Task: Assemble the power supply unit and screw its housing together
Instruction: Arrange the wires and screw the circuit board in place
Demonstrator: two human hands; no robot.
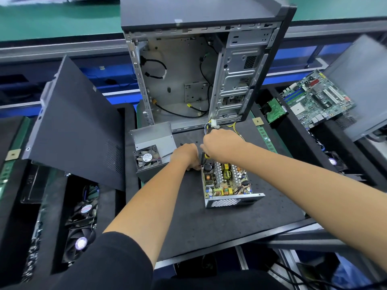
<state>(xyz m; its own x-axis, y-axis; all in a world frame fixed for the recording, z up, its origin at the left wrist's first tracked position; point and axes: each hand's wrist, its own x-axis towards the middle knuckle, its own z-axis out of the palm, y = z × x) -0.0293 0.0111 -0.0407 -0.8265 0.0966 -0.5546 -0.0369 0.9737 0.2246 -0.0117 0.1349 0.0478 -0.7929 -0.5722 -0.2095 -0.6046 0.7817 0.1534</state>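
While the open grey sheet-metal power supply base with its exposed circuit board (226, 181) is sitting near the middle of the black foam work mat (209, 227), both hands are working at its far end. The left hand (184, 155) is curling down against the far left corner of the base, seemingly pinching something small there, though what it is pinching is hidden. The right hand (222, 143) is closing over the bundle of yellow and black output wires (234, 127) where they are leaving the housing.

Judging by its build, the base is handling as a stiff, fairly weighty tray with thin, possibly sharp edges; the perforated near wall and the side walls are looking like the safe places to hold, not the coils and heat sinks. The wires are bending freely and probably need tucking inward before closing. The grey metal cover with the black fan (150, 151) is lying just left of the base, tethered by a thin lead, so it is likely needing a gentle lift. Small black screws (196, 141) are lying loose on the mat beyond the hands.
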